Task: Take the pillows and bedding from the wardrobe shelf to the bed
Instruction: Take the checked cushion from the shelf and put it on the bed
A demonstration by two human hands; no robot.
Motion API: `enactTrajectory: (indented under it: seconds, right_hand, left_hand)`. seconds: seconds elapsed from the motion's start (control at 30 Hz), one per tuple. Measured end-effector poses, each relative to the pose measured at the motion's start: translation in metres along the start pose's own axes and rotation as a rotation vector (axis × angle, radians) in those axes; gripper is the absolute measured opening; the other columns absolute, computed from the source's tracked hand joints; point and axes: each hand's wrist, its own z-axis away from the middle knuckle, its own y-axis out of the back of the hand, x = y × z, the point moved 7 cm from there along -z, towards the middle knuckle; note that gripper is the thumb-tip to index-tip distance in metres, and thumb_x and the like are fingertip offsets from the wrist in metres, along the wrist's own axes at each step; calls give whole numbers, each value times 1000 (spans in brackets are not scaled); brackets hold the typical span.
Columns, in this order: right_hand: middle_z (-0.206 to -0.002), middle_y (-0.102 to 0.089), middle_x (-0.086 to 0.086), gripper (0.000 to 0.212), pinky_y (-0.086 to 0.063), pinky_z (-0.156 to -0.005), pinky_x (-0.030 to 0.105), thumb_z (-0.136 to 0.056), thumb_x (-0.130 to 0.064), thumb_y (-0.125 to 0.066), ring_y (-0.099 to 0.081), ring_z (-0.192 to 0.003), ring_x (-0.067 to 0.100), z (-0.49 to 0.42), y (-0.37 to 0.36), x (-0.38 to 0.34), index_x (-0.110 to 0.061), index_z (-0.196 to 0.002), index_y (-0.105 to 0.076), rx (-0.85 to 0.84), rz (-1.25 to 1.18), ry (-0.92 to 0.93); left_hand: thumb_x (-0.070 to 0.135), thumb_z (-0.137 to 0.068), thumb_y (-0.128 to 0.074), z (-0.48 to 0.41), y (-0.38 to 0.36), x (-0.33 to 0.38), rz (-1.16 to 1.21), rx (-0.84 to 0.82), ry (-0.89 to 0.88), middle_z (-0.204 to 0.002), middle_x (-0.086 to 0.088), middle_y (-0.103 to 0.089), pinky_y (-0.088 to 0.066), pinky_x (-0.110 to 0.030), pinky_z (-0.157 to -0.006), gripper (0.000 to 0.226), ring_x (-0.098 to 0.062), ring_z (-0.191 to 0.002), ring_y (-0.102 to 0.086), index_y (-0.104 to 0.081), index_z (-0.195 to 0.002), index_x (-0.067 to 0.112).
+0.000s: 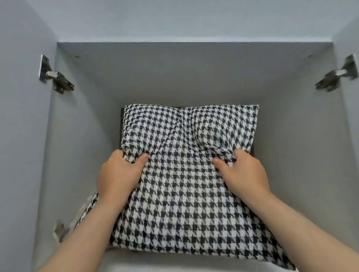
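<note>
This is a home, seen at the open front of a built-in wardrobe in what looks like a bedroom. The pale grey laminate wardrobe compartment (pixel 192 73) has plain flat walls, a flat ceiling and a shelf floor, like fitted storage furniture. Two silver metal concealed door hinges, one on the left side panel (pixel 55 78) and one on the right (pixel 336 75), show that both doors stand swung open. A soft black-and-white houndstooth fabric pillow (pixel 176 187) lies on the shelf, the sort of household bedding kept in a bedroom cupboard.
</note>
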Motion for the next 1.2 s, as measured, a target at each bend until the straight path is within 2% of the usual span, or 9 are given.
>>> enactTrajectory:
  seconds: [0.17,0.3,0.47,0.57,0.63,0.73,0.87,0.97,1.2]
  right_hand:
    - [-63,-55,3,48,-35,-48,30,-85,-58,-60,-43,-48,17,57,31,37,-18,-70,-38,-51,-70,-76]
    - [-66,-53,2,48,-35,-49,31,-85,-57,-61,-42,-52,16,106,54,52,-17,-69,-38,-95,-64,-99]
    - [-66,-55,8,47,-47,-55,38,-84,-59,-59,-46,-51,20,141,75,63,-13,-78,-48,-107,-61,-117]
    - [-78,-64,15,59,-56,-64,45,-83,-62,-58,-63,-62,31,157,91,67,-6,-102,-53,-97,-52,-144]
    - [-77,-65,13,62,-56,-63,45,-82,-63,-58,-64,-64,32,170,104,66,-6,-104,-52,-86,-34,-157]
    - [-67,-62,10,51,-50,-56,35,-81,-63,-59,-57,-53,29,201,123,66,-12,-86,-51,-102,-15,-183]
    - [-57,-59,5,52,-43,-51,35,-80,-59,-62,-49,-47,27,261,145,64,-15,-69,-37,-126,18,-256]
    - [-54,-46,5,53,-33,-48,32,-81,-55,-64,-36,-46,20,310,158,64,-17,-66,-31,-145,60,-326]
    - [-53,-40,1,55,-28,-47,31,-82,-54,-64,-33,-48,18,414,205,62,-17,-65,-28,-186,260,-442]
  left_hand:
    - [69,-77,-56,74,9,0,-60,-43,43,-83,0,-68,-42,-27,-48,66,-14,-60,-61,-58,-111,13]
    - [75,-75,-53,124,26,-4,-96,-42,47,-104,1,-69,-48,-27,-62,77,-14,-75,-64,-56,-124,15]
    - [76,-72,-52,161,46,-4,-70,-99,56,-75,11,-65,-55,-34,-57,54,-14,-61,-64,-55,-94,27]
    - [72,-74,-56,180,58,0,-39,-117,68,-76,13,-64,-51,-31,-58,48,-13,-65,-62,-54,-92,27]
    - [68,-76,-60,192,66,1,-3,-128,75,-78,14,-61,-45,-28,-57,45,-10,-67,-58,-55,-93,26]
    - [63,-77,-63,218,81,-5,34,-159,101,-78,11,-60,-37,-27,-52,43,-9,-66,-53,-57,-91,22]
    - [57,-79,-65,264,96,-26,79,-223,140,-73,13,-54,-40,-32,-56,41,-19,-68,-52,-55,-89,19]
    - [52,-79,-68,301,96,-46,138,-327,179,-73,11,-54,-47,-36,-62,39,-24,-73,-55,-55,-86,17]
    - [52,-78,-69,384,104,-70,203,-521,205,-75,2,-59,-52,-42,-65,41,-24,-69,-57,-53,-82,15]
